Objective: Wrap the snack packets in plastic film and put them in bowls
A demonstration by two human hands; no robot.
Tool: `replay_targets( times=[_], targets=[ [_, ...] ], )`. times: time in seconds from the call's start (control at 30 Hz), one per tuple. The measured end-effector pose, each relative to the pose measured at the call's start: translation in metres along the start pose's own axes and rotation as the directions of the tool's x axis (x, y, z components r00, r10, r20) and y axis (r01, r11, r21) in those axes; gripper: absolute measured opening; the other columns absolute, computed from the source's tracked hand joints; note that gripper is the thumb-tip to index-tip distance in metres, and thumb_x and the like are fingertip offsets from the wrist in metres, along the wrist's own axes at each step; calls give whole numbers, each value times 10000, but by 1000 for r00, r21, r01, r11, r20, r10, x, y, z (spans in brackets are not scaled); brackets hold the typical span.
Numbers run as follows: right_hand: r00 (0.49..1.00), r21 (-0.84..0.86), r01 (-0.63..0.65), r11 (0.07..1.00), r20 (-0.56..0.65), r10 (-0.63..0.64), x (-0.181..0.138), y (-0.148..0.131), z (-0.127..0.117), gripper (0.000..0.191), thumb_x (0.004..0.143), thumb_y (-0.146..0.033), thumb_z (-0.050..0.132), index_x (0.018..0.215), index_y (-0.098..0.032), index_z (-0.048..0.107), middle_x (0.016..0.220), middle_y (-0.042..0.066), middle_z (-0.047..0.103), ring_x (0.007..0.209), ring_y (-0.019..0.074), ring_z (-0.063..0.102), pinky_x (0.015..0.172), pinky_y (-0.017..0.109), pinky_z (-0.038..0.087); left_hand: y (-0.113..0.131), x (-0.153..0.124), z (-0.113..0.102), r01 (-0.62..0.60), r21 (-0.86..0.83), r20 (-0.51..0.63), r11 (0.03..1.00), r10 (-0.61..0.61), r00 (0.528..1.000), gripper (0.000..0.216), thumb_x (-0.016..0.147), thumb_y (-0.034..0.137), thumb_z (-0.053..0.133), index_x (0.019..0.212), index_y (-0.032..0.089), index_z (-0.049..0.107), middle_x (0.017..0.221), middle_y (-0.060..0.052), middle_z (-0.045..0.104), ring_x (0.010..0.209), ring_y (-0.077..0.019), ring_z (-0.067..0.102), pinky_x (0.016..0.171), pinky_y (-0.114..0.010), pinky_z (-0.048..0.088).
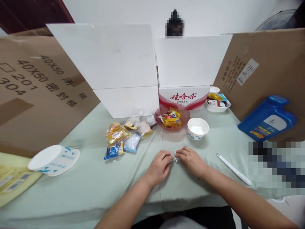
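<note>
My left hand (159, 166) and my right hand (191, 160) rest on the pale green tablecloth (95, 178), fingertips meeting in a pinch on a small clear wrapped item (174, 159) between them. Just beyond the hands stands a white paper cup (197, 128) with white contents. To its left, a red glass bowl (159, 118) holds yellow and red snack packets (171, 119). A heap of several small snack packets (124, 136) lies to the left of the bowl.
A white pen-like stick (233, 169) lies right of my right hand. A blue jug (267, 118) leans on cardboard at right. A tipped white cup and lid (51, 160) lie at left. White boxes (124, 73), a red-printed carton (183, 96) and a white dish (215, 107) stand behind.
</note>
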State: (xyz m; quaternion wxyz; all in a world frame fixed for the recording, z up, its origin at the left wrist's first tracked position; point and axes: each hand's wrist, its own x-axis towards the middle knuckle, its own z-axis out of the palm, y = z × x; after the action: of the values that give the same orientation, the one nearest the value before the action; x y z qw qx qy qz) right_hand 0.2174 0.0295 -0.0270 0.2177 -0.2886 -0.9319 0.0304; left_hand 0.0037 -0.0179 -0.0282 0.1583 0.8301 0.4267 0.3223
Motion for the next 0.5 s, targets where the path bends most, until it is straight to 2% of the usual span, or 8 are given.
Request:
replay_targets(
  times=[0.1, 0.17, 0.2, 0.27, 0.33, 0.4, 0.47, 0.5],
  targets=[
    [967, -49, -71, 996, -248, 57, 14, 19, -35, 316, 937, -122, 398, 1116, -173, 654, 1158, 109, 658, 1042, 205, 581, 897, 347, 494, -2, -1, 1, 19, -6, -10, 1000, -19, 1000, 294, 809, 69, 488, 1056, 186, 594, 1072, -99, 575, 1022, -218, 538, 894, -393, 494],
    [911, -115, -258, 959, -361, 202, 26, 37, -60, 325, 953, -179, 383, 1132, -172, 654, 1216, 132, 618, 1135, 225, 538, 977, 374, 438, -2, -1, 1, 25, 7, 0, 1000, -25, 1000, 282, 801, 69, 489, 1030, 188, 603, 1055, -95, 580, 1008, -218, 540, 881, -391, 491],
    [891, -152, -366, 918, -342, 299, 32, 46, -69, 341, 961, -212, 369, 1149, -161, 649, 1234, 143, 605, 1159, 240, 524, 1000, 389, 412, -2, 0, 2, 28, 16, 5, 999, -28, 1000, 270, 799, 70, 491, 1012, 188, 608, 1041, -92, 583, 998, -218, 540, 873, -390, 489],
    [865, -239, -503, 831, -132, 485, 45, 63, -79, 387, 970, -313, 363, 1161, -134, 648, 1257, 163, 593, 1171, 275, 521, 997, 412, 397, -3, 0, 3, 28, 34, 11, 999, -29, 1000, 241, 796, 72, 499, 974, 184, 617, 1011, -87, 590, 979, -217, 538, 859, -387, 483],
    [796, -292, -536, 792, 137, 589, 55, 77, -79, 491, 952, -478, 376, 1094, -123, 684, 1187, 180, 636, 1106, 307, 569, 936, 424, 428, -4, 1, 4, 24, 45, 14, 999, -24, 1000, 212, 797, 74, 510, 946, 176, 622, 990, -85, 595, 964, -215, 536, 850, -382, 478],
    [709, -302, -537, 788, 344, 615, 64, 86, -74, 628, 905, -632, 357, 1000, -127, 717, 1074, 188, 683, 1023, 328, 616, 863, 429, 455, -5, 2, 6, 20, 56, 16, 998, -21, 1000, 198, 793, 74, 519, 928, 172, 626, 982, -83, 600, 957, -214, 534, 849, -380, 473],
    [627, -314, -541, 780, 467, 623, 70, 89, -70, 694, 880, -687, 330, 982, -123, 723, 1032, 199, 695, 991, 345, 632, 829, 439, 458, -4, 2, 8, 23, 71, 17, 997, -25, 1000, 202, 785, 70, 522, 919, 175, 631, 974, -80, 604, 949, -212, 535, 847, -380, 473],
    [605, -324, -539, 777, 493, 625, 71, 88, -70, 693, 880, -680, 333, 1005, -117, 717, 1052, 208, 690, 997, 352, 631, 830, 447, 455, -3, 1, 9, 29, 80, 19, 996, -31, 999, 205, 781, 68, 523, 916, 176, 633, 971, -79, 606, 947, -211, 538, 846, -379, 475]
  ],
)
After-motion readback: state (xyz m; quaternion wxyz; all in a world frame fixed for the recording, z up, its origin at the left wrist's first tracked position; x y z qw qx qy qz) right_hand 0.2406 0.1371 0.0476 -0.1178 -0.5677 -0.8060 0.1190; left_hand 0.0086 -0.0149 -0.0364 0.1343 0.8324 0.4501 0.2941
